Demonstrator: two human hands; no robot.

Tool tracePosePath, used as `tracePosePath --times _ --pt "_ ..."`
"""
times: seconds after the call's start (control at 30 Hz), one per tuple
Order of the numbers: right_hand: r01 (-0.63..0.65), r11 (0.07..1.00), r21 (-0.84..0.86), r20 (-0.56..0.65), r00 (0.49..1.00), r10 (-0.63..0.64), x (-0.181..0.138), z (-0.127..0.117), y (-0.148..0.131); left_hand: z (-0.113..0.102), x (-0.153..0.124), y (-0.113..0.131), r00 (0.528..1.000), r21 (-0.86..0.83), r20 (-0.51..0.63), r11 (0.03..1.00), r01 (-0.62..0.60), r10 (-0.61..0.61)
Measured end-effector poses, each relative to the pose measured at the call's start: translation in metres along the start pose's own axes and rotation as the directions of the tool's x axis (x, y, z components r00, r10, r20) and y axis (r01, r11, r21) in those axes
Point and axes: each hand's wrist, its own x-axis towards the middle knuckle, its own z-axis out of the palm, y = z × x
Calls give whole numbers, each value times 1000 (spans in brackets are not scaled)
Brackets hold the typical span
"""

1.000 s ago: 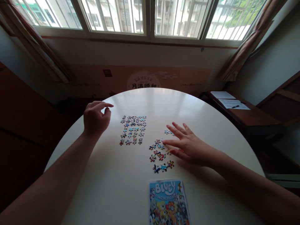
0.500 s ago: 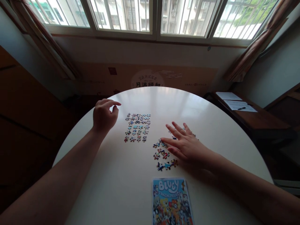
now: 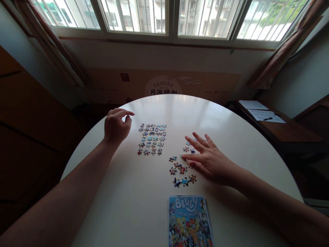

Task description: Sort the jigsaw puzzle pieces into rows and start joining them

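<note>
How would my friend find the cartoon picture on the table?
Find the round white table under the window. At its near edge, below the loose puzzle pieces, lies the picture card. It is the only big rectangle, blue with BLUEY across the top.

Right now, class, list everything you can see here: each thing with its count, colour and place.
Table: one, white, round, below the windows.
Pieces in rows: many, multicoloured, table centre.
Loose pieces: a scatter, multicoloured, right of the rows.
Bluey picture: one, mostly blue, table's near edge.
Windows: a row, barred, top.
Curtains: two, brownish, either side.
Side desk: one, brown, far right, bearing papers and a pen.
Left hand: curled, left of the rows; a held piece cannot be made out.
Right hand: open, fingers spread on the loose pieces.
</note>
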Motion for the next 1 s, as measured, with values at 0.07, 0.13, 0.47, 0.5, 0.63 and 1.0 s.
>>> tracePosePath --times 0.07,0.13,0.47,0.5,0.63,1.0 --pt "-37 999 -9 -45 998 36 -2 0 1 1 0 -1 1000 -10 -14 1000 -22 21" --pt "-5 1000 3 -93 996 5 -6 -1 2 1 0 -3 999 -15 -21 999 -38 37" --pt "11 1000 -13 -159 987 -13 -10 -1 12 2 1 -3 999 -24 -29 999 -35 34" --pt "10 1000 -20 -165 986 -13 -9 0 12 2 1 -3 999 -25 -31 999 -36 35" --pt "63 998 -23 -136 989 -66 -3 10 -4 5 0 -5 998 -29 -26 998 -50 49" --pt "22 999 42 -125 992 -16 0 15 0 7 0 -8 998 -43 -22 997 -63 62"
